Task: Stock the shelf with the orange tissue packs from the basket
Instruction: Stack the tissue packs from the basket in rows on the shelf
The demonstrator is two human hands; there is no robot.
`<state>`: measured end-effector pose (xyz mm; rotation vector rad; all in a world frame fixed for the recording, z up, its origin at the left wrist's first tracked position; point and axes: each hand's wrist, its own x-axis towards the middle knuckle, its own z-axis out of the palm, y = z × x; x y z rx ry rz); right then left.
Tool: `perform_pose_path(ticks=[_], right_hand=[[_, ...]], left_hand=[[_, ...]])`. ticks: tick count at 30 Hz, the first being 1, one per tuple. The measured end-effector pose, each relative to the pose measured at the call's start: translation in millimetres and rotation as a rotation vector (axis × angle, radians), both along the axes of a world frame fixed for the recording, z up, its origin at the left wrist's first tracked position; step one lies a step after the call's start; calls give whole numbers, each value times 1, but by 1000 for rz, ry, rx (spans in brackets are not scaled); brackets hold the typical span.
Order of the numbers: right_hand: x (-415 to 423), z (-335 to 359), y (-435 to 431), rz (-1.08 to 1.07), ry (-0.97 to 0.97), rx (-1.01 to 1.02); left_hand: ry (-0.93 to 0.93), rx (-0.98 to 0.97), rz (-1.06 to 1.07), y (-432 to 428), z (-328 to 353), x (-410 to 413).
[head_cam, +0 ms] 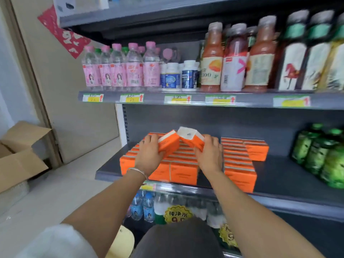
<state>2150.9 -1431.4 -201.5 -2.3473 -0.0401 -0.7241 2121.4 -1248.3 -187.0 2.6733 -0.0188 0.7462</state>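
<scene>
**On the shelf, left half: two packs going onto the stack**

Over the left half of the shelf (275, 170), both hands are loaded. The left hand (149, 155) has its fingers curled round the left pack (168, 143). The right hand (209, 155) grips the right pack (191, 137) the same way. Both packs are tilted, top ends leaning together & touching like a tent, above the back rows of the stack (178, 170).

The stack runs from near the shelf's left edge to about mid-shelf, and from the front edge back toward the rear wall. A second block (240, 164) sits just right of it w/ a narrow gap between, plus a shorter bit at its back right.

Doing it well (my read):
- Level each pack before letting go.
- Line it up w/ the rows below, edges flush, nothing hanging over the front edge.
- Part the two first & set one at a time, so one doesn't knock the other.
- The wrap looks soft, so squeeze lightly.
- Keep wrists & forearms off the front row, which could get shoved.

The shelf is grey metal, bare right of the blocks as far as the green bottles (320, 155) at the right end. Price tags (131, 98) line the front edge of the shelf above, which carries pink water (119, 67), white jars (178, 75) & juice (212, 58). More water bottles (143, 205) stand on the shelf below. An open cardboard box (20, 157) sits on the floor at left, by the wall. The basket isn't in view.
</scene>
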Motion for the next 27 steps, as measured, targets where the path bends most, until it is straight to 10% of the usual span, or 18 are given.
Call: perform_pose_path(ticks=[17, 27], right_hand=[[101, -33, -230, -527, 201, 5], [192, -75, -261, -411, 567, -213]], left_hand=[[53, 83, -382, -201, 6, 134], [89, 80, -410, -223, -24, 210]])
